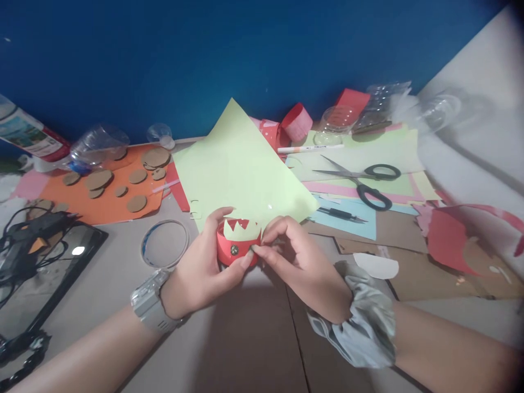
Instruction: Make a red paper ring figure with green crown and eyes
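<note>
A red paper ring (229,260) is held in front of me, with a pale green zigzag strip (241,233) along its upper front. A shiny dark round piece (234,250) sits on the front of the ring. My left hand (204,267) wraps round the ring's left side, its thumb along the lower front. At the ring's right front, my right hand (292,259) has thumb and forefinger pinched together. A second small dark piece (252,249) shows at that thumb's tip, partly hidden. Behind the ring lies a large pale green paper sheet (241,158).
Black-handled scissors (360,177) and a craft knife (341,214) lie on papers at the right. On the left are a tape roll (165,244), cardboard discs on orange paper (135,158) and a black device with cables (45,262). A blue wall (204,54) stands behind.
</note>
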### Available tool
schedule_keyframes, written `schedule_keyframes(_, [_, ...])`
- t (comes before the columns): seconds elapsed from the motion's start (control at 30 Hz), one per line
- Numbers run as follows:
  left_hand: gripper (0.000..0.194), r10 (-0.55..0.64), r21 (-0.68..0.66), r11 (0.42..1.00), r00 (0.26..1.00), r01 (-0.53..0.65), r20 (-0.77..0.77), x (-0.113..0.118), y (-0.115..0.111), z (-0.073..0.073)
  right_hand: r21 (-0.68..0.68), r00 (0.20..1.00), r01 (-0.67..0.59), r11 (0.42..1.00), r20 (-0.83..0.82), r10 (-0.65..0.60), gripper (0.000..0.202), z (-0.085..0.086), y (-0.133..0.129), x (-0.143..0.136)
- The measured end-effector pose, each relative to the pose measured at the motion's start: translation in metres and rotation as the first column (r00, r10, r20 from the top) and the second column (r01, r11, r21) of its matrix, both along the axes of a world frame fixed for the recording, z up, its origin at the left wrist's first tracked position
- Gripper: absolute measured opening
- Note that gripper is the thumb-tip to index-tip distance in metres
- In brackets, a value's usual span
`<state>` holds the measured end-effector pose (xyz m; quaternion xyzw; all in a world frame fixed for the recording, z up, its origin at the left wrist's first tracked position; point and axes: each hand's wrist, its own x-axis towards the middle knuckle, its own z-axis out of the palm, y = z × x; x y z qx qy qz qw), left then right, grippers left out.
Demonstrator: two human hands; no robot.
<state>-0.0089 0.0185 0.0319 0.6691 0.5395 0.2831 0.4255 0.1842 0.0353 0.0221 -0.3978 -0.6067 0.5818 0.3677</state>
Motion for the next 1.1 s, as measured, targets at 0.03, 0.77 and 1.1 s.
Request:
schedule_keyframes(0.03, [0.068,-0.006,-0.005,1.000,1.000,0.006,0.000,0.000,0.000,0.000,-0.016,1.000,-0.001,1.000,-0.020,0.001,0.011,0.000,0.000,0.000])
schedule_keyframes(0.77, [0.078,-0.072,-0.154,0.987,0.982,0.046,-0.172,-0.001,-0.004,-0.002,-0.315,0.976,-0.157,0.936,-0.193,0.099,0.031,-0.002,0.013,0.006])
schedule_keyframes(1.1, [0.038,-0.086,-0.020,0.996,0.996,0.086,-0.035,0.000,-0.008,0.008,-0.329,0.973,-0.207,0.921,-0.167,0.159,0.035,-0.001,0.016,0.009])
